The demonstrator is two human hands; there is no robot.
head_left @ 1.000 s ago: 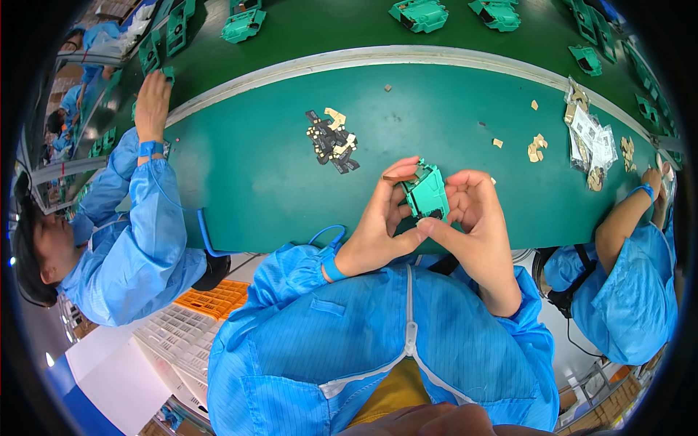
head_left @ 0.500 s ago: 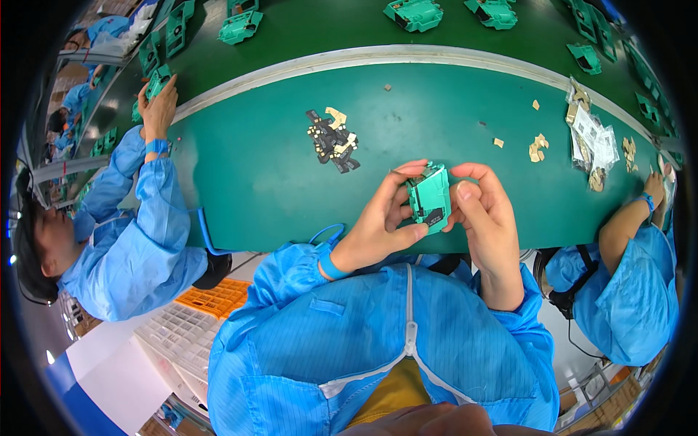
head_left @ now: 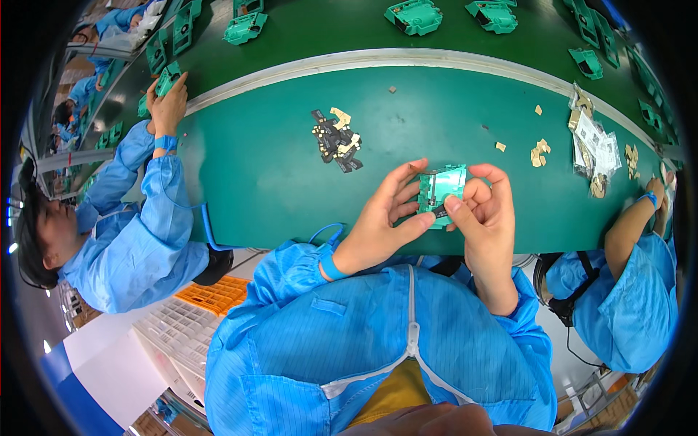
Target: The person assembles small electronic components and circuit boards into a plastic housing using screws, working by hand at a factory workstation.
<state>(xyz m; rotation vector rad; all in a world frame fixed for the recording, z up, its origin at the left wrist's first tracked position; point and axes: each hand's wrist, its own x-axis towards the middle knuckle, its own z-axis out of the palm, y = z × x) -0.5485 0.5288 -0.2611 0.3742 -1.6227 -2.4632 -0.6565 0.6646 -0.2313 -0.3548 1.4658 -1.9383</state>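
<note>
Between my two hands, above the near part of the green table, is a teal plastic housing [head_left: 445, 183] with a black piece near its lower edge. My left hand [head_left: 385, 211] grips its left side, thumb at the lower left corner and fingers behind. On the other side my right hand [head_left: 483, 211] holds it, the thumb pressed over the lower front near the black piece and the index finger at the upper right corner. Beyond my left hand lies a pile of small black and cream pieces [head_left: 337, 140].
Cream pieces [head_left: 539, 152] and clear plastic bags [head_left: 595, 138] lie to the right. Past a pale rail [head_left: 378, 58], more teal housings [head_left: 413, 16] rest on a green surface. A co-worker's hand [head_left: 169, 109] holds one at left; another co-worker's arm [head_left: 627, 225] is at right.
The housing has turned in my hands, showing a different face. My right thumb has moved onto its lower front. The left co-worker's hands have shifted slightly.
</note>
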